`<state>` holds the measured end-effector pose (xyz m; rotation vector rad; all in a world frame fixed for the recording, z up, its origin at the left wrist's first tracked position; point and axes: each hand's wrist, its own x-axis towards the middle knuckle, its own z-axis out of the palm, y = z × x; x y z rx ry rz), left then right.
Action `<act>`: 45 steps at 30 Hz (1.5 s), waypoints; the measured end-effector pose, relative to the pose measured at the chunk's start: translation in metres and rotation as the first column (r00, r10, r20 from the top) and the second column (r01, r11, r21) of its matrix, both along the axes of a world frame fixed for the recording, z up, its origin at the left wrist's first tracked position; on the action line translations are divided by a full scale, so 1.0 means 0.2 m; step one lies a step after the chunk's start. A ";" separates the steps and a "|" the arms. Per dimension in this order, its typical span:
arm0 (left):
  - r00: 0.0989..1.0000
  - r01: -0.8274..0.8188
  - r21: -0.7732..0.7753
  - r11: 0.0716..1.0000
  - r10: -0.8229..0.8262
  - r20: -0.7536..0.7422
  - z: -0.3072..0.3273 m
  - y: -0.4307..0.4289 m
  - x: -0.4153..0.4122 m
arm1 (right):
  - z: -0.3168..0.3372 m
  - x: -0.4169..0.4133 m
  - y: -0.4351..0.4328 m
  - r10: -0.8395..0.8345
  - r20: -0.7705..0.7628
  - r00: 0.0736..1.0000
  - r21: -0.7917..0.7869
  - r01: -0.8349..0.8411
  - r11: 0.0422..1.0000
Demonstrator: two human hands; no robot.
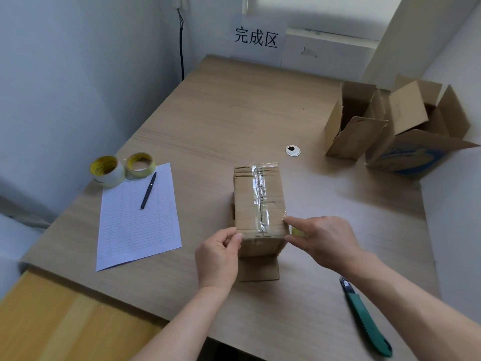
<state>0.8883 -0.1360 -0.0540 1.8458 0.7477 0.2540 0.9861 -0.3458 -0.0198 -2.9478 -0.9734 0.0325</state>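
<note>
Cardboard box [247, 199] sits taped on the counter [221, 113], its near end between your grips: your left grip [218, 254] pinches the near-left corner, your right grip [322, 238] clasps the near-right corner.

Both bare forearms reach forward. Left grip [221, 252] fingers curled, pinching; right grip [322, 241] pinches with index and thumb.

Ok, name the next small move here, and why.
Probably spread the top flaps of the box from its near end: the tape along the seam looks slit, the left hand pinches its near left corner, the right hand touches the right corner, and the knife lies aside.
</note>
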 end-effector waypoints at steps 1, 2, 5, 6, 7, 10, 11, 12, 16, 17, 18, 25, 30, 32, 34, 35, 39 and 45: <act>0.999 0.000 -0.008 1.000 0.000 -0.047 -0.01 0.01 0.01 | -0.01 0.01 -0.01 0.019 0.014 1.000 0.018 -0.019 1.000; 0.993 0.001 -0.029 1.000 -0.005 -0.114 -0.02 0.03 0.02 | -0.02 0.01 -0.02 0.037 0.039 0.999 0.041 -0.038 0.998; 0.955 0.075 -0.039 0.996 -0.083 -0.283 -0.02 0.12 0.02 | -0.03 0.03 -0.02 0.071 0.029 0.997 0.029 -0.072 0.997; 0.949 0.133 0.024 0.991 -0.120 -0.292 -0.01 0.15 0.03 | -0.03 0.03 -0.01 0.077 0.005 0.997 0.016 -0.078 0.997; 0.943 0.219 0.118 0.968 -0.180 -0.280 0.00 0.17 0.04 | -0.03 0.04 -0.01 0.080 -0.016 0.997 0.003 -0.080 0.997; 0.796 0.604 0.487 0.632 -0.512 -0.323 0.06 0.18 0.14 | -0.03 0.05 -0.02 0.093 -0.024 0.995 0.000 -0.093 0.996; 0.694 0.700 0.558 0.446 -0.608 -0.386 0.08 0.16 0.20 | -0.04 0.05 -0.02 0.103 -0.018 0.995 -0.002 -0.103 0.995; 0.592 0.761 0.587 0.277 -0.668 -0.451 0.09 0.13 0.26 | -0.04 0.05 -0.02 0.118 -0.009 0.993 0.002 -0.118 0.993; 0.361 0.800 0.590 -0.109 -0.698 -0.618 0.09 0.05 0.44 | -0.06 0.05 -0.03 0.148 0.117 0.982 0.053 -0.155 0.986; 0.357 0.788 0.601 -0.135 -0.695 -0.624 0.08 0.05 0.45 | -0.07 0.05 -0.03 0.137 0.143 0.980 0.072 -0.148 0.986; 0.363 0.772 0.618 -0.147 -0.696 -0.619 0.07 0.05 0.47 | -0.08 0.04 -0.03 0.126 0.163 0.979 0.090 -0.141 0.986; 0.445 0.722 0.686 -0.089 -0.700 -0.559 0.15 -0.06 0.53 | -0.10 0.07 -0.06 0.088 0.102 0.991 0.178 -0.105 0.978; 0.359 0.723 0.677 -0.142 -0.759 -0.543 0.10 -0.06 0.56 | -0.09 0.06 -0.14 -0.065 -0.286 0.956 0.305 0.155 0.940; 0.328 0.732 0.663 -0.158 -0.771 -0.546 0.11 -0.06 0.57 | -0.07 0.04 -0.19 -0.066 -0.423 0.904 0.307 0.212 0.928; 0.325 0.723 0.672 -0.162 -0.778 -0.537 0.11 -0.08 0.58 | -0.03 0.05 -0.22 -0.032 -0.477 0.878 0.285 0.188 0.940; 0.320 0.726 0.669 -0.161 -0.782 -0.535 0.11 -0.09 0.58 | -0.02 0.06 -0.22 -0.029 -0.457 0.889 0.245 0.157 0.957; 0.293 0.753 0.649 -0.104 -0.831 -0.473 0.12 -0.13 0.60 | 0.02 0.12 -0.19 -0.103 -0.217 0.971 0.063 0.120 0.991; 0.392 0.843 0.529 0.096 -0.784 -0.482 0.16 -0.24 0.64 | -0.06 0.16 -0.16 0.027 0.034 0.999 0.191 -0.033 0.981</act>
